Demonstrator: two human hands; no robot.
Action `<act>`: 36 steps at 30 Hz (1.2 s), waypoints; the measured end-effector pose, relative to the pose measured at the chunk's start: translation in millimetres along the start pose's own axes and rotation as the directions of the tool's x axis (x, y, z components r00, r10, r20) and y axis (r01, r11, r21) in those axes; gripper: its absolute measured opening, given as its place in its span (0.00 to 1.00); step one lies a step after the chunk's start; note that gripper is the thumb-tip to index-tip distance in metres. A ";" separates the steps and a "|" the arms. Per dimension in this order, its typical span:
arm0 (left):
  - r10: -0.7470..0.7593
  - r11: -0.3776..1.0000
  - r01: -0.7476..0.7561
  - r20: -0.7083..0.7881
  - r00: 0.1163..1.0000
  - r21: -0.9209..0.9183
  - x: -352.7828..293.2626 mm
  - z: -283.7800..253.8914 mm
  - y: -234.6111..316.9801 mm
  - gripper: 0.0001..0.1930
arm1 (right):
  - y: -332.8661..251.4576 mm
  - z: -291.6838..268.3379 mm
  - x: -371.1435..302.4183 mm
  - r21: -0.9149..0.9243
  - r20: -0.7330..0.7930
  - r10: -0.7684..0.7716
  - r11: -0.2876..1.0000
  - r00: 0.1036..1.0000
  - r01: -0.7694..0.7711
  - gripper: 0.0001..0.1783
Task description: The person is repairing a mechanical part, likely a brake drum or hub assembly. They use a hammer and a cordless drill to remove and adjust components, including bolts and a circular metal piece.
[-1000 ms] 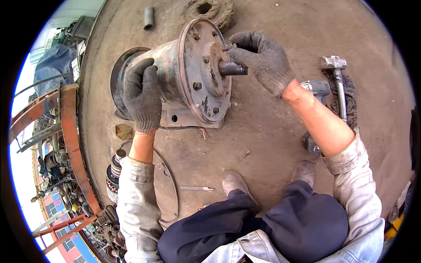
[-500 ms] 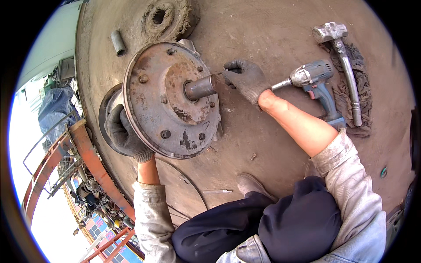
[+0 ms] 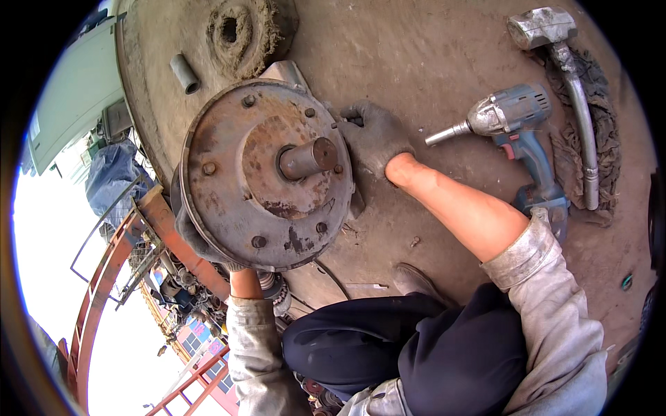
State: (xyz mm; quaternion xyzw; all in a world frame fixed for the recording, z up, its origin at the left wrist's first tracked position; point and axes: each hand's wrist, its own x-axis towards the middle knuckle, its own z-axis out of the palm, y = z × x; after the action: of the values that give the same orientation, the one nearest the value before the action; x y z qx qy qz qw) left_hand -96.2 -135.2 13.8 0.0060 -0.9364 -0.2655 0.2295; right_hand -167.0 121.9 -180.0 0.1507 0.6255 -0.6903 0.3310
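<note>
A large round, rusty metal flange (image 3: 222, 208) with bolt heads around its face stands tilted before me. A short thick shaft (image 3: 309, 159) sticks out of its centre. My left hand (image 3: 191, 232), in a dark grey glove, grips the flange at its lower-left rim; most of its fingers are hidden behind. My right hand (image 3: 378, 135), in the same kind of glove, is closed at the flange's upper-right edge. Its fingertips pinch a small dark bolt (image 3: 335, 125), of which only the end shows.
To the right lie a blue-grey impact wrench (image 3: 517, 111) and a sledgehammer (image 3: 579, 111) on a dark rag (image 3: 607, 139). A dirt-caked round part (image 3: 274, 28) and a short pipe (image 3: 185, 74) are on the ground beyond the flange. An orange metal frame (image 3: 184, 236) stands left.
My right hand has moved left to the flange's edge. My left hand has slipped further behind the rim, and the flange now faces me more squarely.
</note>
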 end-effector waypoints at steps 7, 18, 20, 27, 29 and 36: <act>0.006 1.000 -0.006 0.002 1.000 0.020 2.1 6.4 -1.2 0.16 | -5.6 -0.1 -1.4 0.095 0.058 -0.065 0.994 0.996 0.059 0.26; 0.103 0.985 -0.099 -0.024 0.994 0.145 4.5 6.9 -2.8 0.14 | 5.6 -9.0 -13.9 0.150 0.048 -0.033 0.988 0.998 0.025 0.24; 0.089 0.976 -0.082 -0.026 0.996 0.201 3.6 7.5 -0.4 0.13 | 13.8 -12.5 -24.9 0.177 0.087 0.006 0.984 0.996 -0.021 0.22; 0.053 0.960 -0.011 -0.144 0.988 0.278 16.2 9.9 7.4 0.10 | 28.0 -27.0 -79.0 0.173 0.355 -0.055 0.985 0.933 -0.009 0.22; 0.063 0.950 -0.007 -0.170 0.983 0.311 18.3 20.0 17.5 0.12 | 40.6 -44.0 -89.5 0.090 0.434 -0.024 0.996 0.901 -0.016 0.20; 0.175 0.912 -0.031 -0.322 0.930 0.408 4.9 4.7 21.4 0.08 | 78.4 -79.1 -153.6 -0.263 0.520 0.221 0.961 0.825 -0.091 0.15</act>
State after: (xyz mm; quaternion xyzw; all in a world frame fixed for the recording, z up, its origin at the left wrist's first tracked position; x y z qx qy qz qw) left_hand -100.2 -115.1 23.1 0.0493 -0.9132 -0.0526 0.4010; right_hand -19.8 239.4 -157.9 -0.0395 0.5655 -0.5990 0.5655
